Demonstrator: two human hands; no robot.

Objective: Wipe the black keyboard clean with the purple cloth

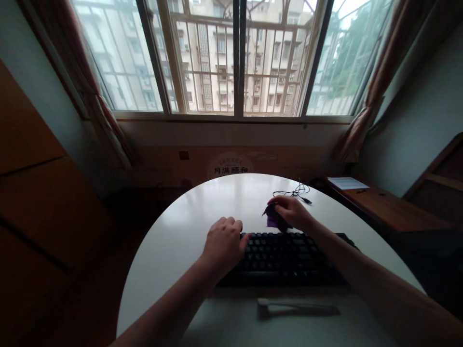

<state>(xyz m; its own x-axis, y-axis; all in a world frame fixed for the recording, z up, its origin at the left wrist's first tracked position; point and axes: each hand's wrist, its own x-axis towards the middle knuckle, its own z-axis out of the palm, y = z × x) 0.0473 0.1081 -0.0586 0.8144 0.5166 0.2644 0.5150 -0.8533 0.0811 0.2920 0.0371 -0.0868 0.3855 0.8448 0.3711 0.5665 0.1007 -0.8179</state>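
A black keyboard [280, 260] lies on the white round table. My left hand [226, 241] is closed over its far left corner, thumb against the keys and fingers bent beyond the edge. Just past the keyboard's far edge, my right hand [287, 209] pinches a dark purple cloth [277, 221], which hangs crumpled below the fingers. On the near side of the keyboard lies a long, thin-handled brush [300, 310], its wide head to the left. A black cable [298, 193] with a USB plug lies loosely coiled beyond my right hand.
The white table [162, 255] has a curved edge all round. To the right stands a lower wooden table [394, 207] with white paper [347, 183] on it. Orange-brown cabinets [32, 202] are at the left. A barred window [238, 62] with curtains is ahead.
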